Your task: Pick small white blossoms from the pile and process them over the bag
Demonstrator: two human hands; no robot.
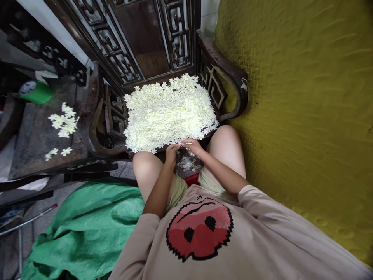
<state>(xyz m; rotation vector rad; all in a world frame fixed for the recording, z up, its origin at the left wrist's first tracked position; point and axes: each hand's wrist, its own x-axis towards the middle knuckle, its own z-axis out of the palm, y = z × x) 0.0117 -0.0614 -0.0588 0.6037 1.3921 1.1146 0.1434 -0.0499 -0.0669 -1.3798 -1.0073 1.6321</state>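
A thick layer of small white flowers [171, 112] with pale yellow centres covers the seat of a dark carved wooden chair [241, 89]. At the seat's front edge, between my knees, my two hands meet fingertip to fingertip. My left hand [171, 152] is closed in a pinch on something too small to make out. My right hand [193, 147] pinches too, with a small whitish piece, seemingly a white flower [189, 143], at its fingers. Below the hands, loose flowers [188, 162] lie scattered on the floor.
On a dark wooden side table [32, 128] at the left lie a cluster of flowers [64, 121] and a green round container [36, 91]. A green cloth [93, 225] spreads over the floor at the lower left. A yellow textured panel [300, 116] stands along the right.
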